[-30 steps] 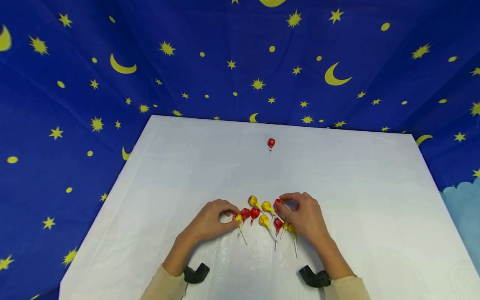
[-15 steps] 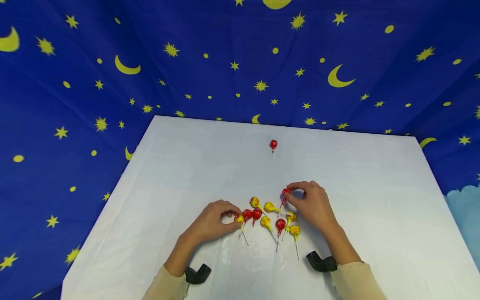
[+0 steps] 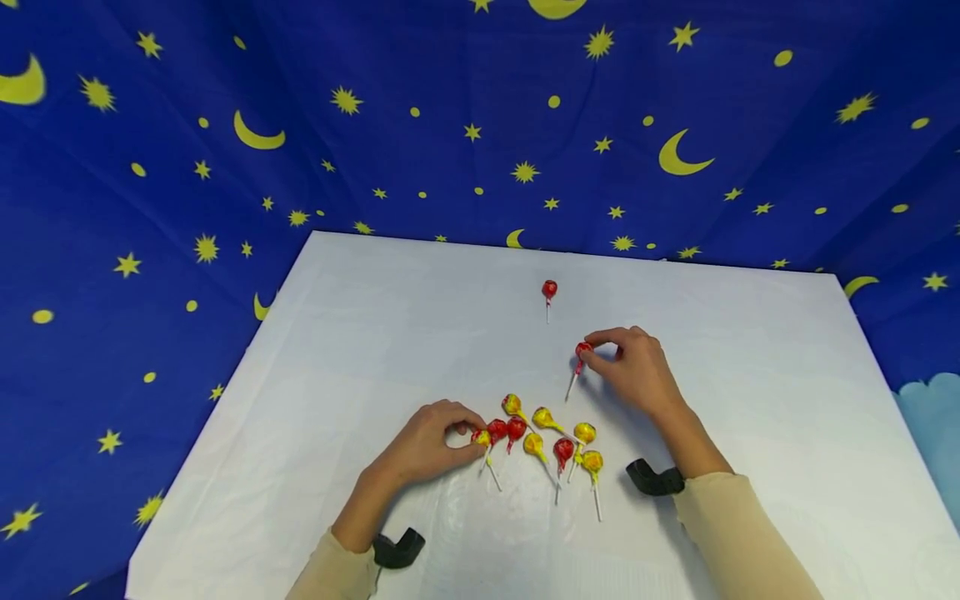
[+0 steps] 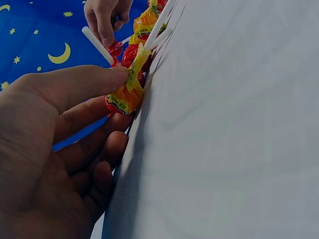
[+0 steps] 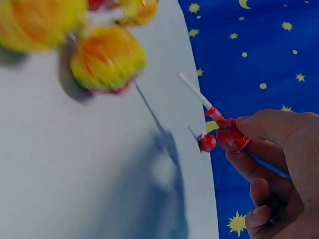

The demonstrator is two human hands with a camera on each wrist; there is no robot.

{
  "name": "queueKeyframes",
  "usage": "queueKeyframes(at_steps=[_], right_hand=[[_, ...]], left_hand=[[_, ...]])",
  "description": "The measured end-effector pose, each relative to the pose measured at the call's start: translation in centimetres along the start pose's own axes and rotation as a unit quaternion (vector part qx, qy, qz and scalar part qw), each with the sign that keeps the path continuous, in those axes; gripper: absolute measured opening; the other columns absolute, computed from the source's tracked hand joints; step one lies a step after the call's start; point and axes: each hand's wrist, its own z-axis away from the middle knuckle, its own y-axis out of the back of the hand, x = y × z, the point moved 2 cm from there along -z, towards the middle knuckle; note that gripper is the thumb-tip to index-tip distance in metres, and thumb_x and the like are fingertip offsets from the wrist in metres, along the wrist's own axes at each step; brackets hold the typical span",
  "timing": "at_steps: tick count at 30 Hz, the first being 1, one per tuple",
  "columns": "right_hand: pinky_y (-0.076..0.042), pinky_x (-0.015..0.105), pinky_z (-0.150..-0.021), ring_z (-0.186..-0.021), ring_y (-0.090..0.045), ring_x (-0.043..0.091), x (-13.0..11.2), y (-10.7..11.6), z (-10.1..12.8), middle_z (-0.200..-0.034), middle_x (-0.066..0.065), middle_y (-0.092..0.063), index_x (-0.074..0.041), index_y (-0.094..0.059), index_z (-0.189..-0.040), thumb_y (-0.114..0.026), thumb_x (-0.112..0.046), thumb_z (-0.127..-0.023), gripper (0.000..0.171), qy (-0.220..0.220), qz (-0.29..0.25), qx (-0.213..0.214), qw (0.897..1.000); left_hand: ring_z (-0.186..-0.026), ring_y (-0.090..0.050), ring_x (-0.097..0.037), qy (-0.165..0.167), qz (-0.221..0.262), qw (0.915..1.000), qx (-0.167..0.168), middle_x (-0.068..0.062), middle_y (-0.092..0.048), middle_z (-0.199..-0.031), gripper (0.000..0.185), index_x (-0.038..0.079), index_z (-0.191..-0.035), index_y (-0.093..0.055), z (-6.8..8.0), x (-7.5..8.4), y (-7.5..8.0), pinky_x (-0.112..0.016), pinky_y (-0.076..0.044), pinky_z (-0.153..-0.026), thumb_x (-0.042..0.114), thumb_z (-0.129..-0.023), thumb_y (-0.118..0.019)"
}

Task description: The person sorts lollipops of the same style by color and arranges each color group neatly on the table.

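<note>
My right hand (image 3: 637, 367) pinches a red lollipop (image 5: 230, 135) by its wrapped head, the white stick pointing back toward the pile. In the right wrist view the lollipop is above the table, its shadow below. My left hand (image 3: 431, 442) holds a yellow lollipop (image 4: 127, 92) between thumb and fingers at the pile's left end. Right beside those fingertips lie two red lollipops (image 3: 516, 428). Several yellow lollipops (image 3: 547, 418) and another red lollipop (image 3: 563, 451) are spread to the right, sticks mostly toward me. Farther back, a single red lollipop (image 3: 550, 288) lies with its stick toward me.
The white table (image 3: 390, 317) carries everything. A blue curtain (image 3: 420, 100) with yellow moons and stars hangs behind its far edge and along the left side. Black curved wrist mounts (image 3: 655, 477) stick out inward from both sleeves.
My right hand has lifted the red lollipop out of the pile and carried it away from me and slightly right, toward the lone red lollipop. The left hand stays in place.
</note>
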Motion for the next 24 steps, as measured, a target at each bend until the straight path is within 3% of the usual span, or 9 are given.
queueKeyframes(at_steps=[12,24], right_hand=[[-0.037,0.036,-0.064,-0.073,-0.048,0.020,1.4,-0.8,-3.9,-0.091,0.002,-0.069,-0.013,-0.076,-0.101,-0.075,-0.029,-0.084,0.024,-0.001,0.009,-0.034,0.999],[-0.039,0.037,-0.064,-0.077,-0.050,0.023,2.7,-0.9,-7.2,-0.097,0.005,-0.069,-0.012,-0.075,-0.106,-0.071,-0.029,-0.087,0.026,-0.012,0.010,-0.056,0.998]], left_hand=[[-0.077,-0.052,-0.010,0.001,-0.011,0.9999,-0.007,0.009,-0.060,-0.087,0.021,0.024,-0.103,-0.070,-0.3,0.4,0.1,-0.030,-0.041,-0.071,0.030,-0.084,-0.075],[-0.077,-0.051,-0.007,0.001,-0.007,0.9999,0.009,0.013,-0.059,-0.086,0.020,0.027,-0.102,-0.069,-0.1,0.0,-0.2,-0.028,-0.043,-0.070,0.033,-0.083,-0.076]])
